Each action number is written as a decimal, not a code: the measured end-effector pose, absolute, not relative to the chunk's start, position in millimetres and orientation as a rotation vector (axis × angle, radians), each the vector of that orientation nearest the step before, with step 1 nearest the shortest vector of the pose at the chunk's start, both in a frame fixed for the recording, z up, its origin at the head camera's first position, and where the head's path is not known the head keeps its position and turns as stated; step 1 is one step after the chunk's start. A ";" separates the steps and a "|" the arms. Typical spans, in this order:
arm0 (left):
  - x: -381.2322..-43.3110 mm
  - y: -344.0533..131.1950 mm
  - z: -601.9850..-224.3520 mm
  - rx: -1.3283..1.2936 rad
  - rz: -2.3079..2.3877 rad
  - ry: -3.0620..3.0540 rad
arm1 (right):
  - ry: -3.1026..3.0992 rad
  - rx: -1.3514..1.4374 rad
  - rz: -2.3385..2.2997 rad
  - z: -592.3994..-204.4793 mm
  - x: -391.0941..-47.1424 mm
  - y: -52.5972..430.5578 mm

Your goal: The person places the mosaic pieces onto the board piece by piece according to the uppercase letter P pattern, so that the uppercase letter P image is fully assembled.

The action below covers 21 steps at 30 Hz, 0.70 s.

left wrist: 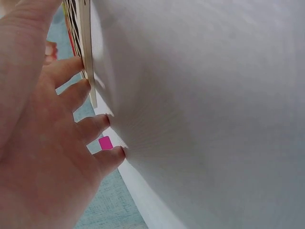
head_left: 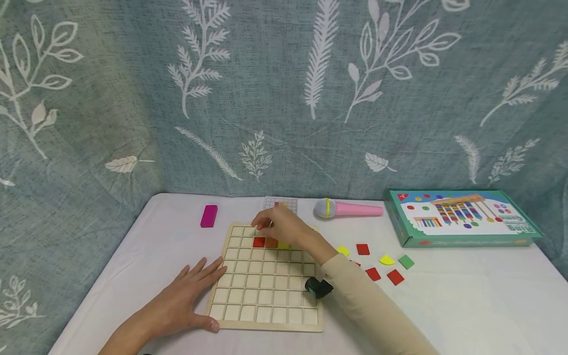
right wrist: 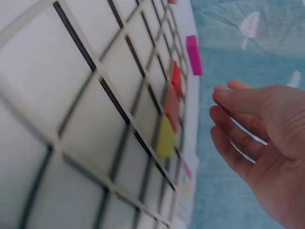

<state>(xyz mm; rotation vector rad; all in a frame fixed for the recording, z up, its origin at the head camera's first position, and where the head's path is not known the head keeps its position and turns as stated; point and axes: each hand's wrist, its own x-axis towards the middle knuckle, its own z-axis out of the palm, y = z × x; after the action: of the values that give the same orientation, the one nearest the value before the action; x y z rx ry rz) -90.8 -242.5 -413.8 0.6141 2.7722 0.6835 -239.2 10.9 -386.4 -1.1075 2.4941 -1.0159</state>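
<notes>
A square wooden grid board (head_left: 250,281) lies on the white-covered table. Its second row from the far side holds a red tile (head_left: 259,242), an orange tile (head_left: 271,242) and a yellow tile (head_left: 284,245) side by side. My left hand (head_left: 179,301) rests with fingers spread along the board's left edge, thumb by the near left corner. Over the far rows is my right hand (head_left: 284,224), its fingers bent and the thumb tip close to the index finger (right wrist: 221,90). A thin reddish edge shows there; I cannot tell whether it is a tile.
Loose red tiles (head_left: 363,249), yellow pieces (head_left: 387,260) and a green tile (head_left: 406,262) lie right of the board. Behind it are a printed pattern card (head_left: 290,203), a pink toy microphone (head_left: 358,209) and a magenta block (head_left: 209,216). A toy box (head_left: 461,217) stands far right.
</notes>
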 end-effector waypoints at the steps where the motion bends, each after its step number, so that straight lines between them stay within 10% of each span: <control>1: -90.9 -242.4 -413.7 0.612 0.682 2.773 | 2.497 -1.128 -1.002 -383.5 -239.4 15.1; 21: -90.3 -242.3 -413.1 0.641 0.719 2.792 | 2.654 -1.050 -0.946 -375.5 -226.5 142.2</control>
<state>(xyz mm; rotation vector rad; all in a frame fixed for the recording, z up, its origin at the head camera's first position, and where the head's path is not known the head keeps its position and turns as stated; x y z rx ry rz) -90.3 -242.3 -413.1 0.6412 2.7925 0.7189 -226.5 142.2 -375.5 -1.0505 2.6536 -0.9460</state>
